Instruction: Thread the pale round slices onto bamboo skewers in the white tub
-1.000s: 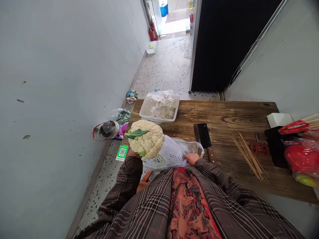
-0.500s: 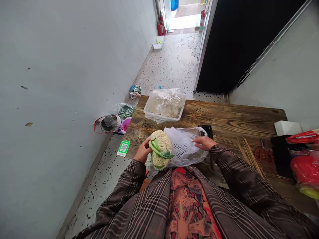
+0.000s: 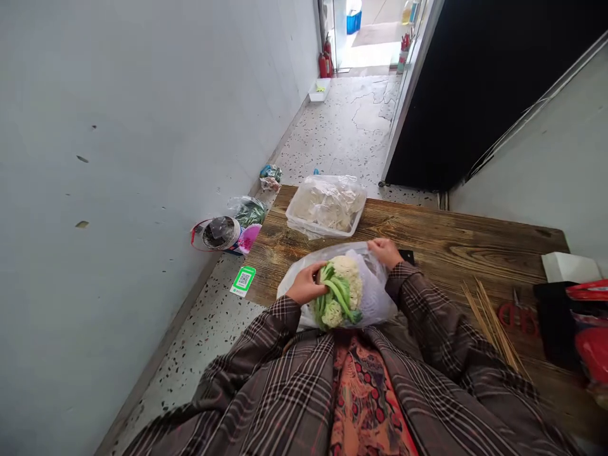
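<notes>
A cauliflower (image 3: 349,278) with green leaves lies tilted over a clear plastic bag (image 3: 297,269) at the table's near edge. My left hand (image 3: 308,284) grips it from the left, fingers closed over its leafy side. White foam netting (image 3: 373,278) shows against its right side, within the bag. My right hand (image 3: 386,252) is closed on the bag's upper right edge, pulling the plastic up. The cauliflower's underside is hidden.
A white tray covered in plastic film (image 3: 327,206) stands at the wooden table's (image 3: 456,237) far left. Wooden skewers (image 3: 491,323), red-handled scissors (image 3: 517,316) and a white box (image 3: 570,267) lie at right. A bucket (image 3: 221,233) and bagged greens (image 3: 249,212) sit on the floor left.
The cauliflower has moved right, against the netting, and turned so more leaves show. My right hand has gone from open fingers over the bag to gripping its edge. The view has shifted slightly.
</notes>
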Available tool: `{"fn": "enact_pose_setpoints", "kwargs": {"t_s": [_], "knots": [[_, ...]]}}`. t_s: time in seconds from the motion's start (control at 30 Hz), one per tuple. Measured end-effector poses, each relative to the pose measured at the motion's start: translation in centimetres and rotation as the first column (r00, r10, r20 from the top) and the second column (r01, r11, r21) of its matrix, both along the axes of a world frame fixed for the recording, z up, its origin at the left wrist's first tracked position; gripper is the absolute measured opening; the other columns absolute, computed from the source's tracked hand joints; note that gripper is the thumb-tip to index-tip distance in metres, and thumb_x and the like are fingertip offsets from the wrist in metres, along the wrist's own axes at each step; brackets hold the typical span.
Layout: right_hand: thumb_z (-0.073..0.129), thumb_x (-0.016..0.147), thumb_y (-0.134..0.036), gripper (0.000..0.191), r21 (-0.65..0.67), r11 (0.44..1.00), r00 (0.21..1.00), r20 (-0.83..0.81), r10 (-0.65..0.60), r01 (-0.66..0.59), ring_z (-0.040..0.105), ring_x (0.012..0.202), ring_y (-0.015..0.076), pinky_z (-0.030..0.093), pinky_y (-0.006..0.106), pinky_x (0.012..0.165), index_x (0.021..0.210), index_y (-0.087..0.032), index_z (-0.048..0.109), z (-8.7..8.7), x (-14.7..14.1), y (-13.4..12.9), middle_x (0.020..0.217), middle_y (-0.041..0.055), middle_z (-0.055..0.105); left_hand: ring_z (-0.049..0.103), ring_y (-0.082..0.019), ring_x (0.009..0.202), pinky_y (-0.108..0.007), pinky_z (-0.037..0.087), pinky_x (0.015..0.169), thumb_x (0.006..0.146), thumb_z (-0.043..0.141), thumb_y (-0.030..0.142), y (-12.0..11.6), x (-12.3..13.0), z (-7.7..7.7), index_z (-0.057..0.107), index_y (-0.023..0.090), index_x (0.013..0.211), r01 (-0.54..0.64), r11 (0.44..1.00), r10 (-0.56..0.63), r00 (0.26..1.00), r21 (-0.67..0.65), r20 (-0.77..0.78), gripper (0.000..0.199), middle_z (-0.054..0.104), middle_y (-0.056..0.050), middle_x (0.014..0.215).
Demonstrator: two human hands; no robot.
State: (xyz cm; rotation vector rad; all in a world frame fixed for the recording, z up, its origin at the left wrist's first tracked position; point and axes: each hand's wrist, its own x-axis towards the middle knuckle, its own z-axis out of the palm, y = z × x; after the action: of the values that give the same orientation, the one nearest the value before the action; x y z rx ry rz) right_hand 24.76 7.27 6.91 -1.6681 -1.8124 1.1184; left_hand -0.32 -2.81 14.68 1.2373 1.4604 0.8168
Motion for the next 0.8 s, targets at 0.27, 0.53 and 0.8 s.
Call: {"fn": "enact_pose_setpoints", "kwargs": {"t_s": [0.27,0.53,0.8], "knots": [[0.056,0.08,-0.062,0.046,-0.078,0.974,0.882,-0.414,-0.227,0.214,0.034,0.039,0.0068,0.027,0.022,0.036,0.072,-0.017,0.061,7.7,2.7,0.6,0.058,-0.0003,0.058,0.065,-0.025,0.093,-0.037,0.051,0.089,0.056,0.075,0.019,1.9,6.6,-3.1,0.067,0.016,0.119,0.274,0.959,-0.265,0.959,0.078,-0.103,0.063,0.072,-0.008,0.104],[0.056,0.082,-0.047,0.034,0.204,0.946,0.968,-0.058,-0.244,0.251,0.055,0.063,0.0163,0.043,0.028,0.061,0.077,-0.017,0.07,4.8,10.0,-2.4,0.066,0.0028,0.065,0.062,-0.019,0.077,-0.031,0.048,0.075,0.057,0.074,0.015,5.4,7.5,-4.9,0.069,0.014,0.104,-0.01,1.0,0.009,0.996,-0.011,-0.093,0.048,0.07,-0.003,0.083],[0.054,0.083,-0.034,0.045,0.328,0.895,0.934,0.088,-0.346,0.301,0.059,0.111,0.0289,0.044,0.045,0.101,0.124,-0.015,0.062,0.4,14.7,-7.0,0.119,0.0162,0.066,0.063,-0.024,0.086,-0.035,0.045,0.081,0.057,0.082,0.033,7.0,11.1,-8.1,0.064,0.016,0.11,0.041,0.999,-0.036,0.956,0.012,-0.292,0.059,0.069,-0.008,0.09]]}}
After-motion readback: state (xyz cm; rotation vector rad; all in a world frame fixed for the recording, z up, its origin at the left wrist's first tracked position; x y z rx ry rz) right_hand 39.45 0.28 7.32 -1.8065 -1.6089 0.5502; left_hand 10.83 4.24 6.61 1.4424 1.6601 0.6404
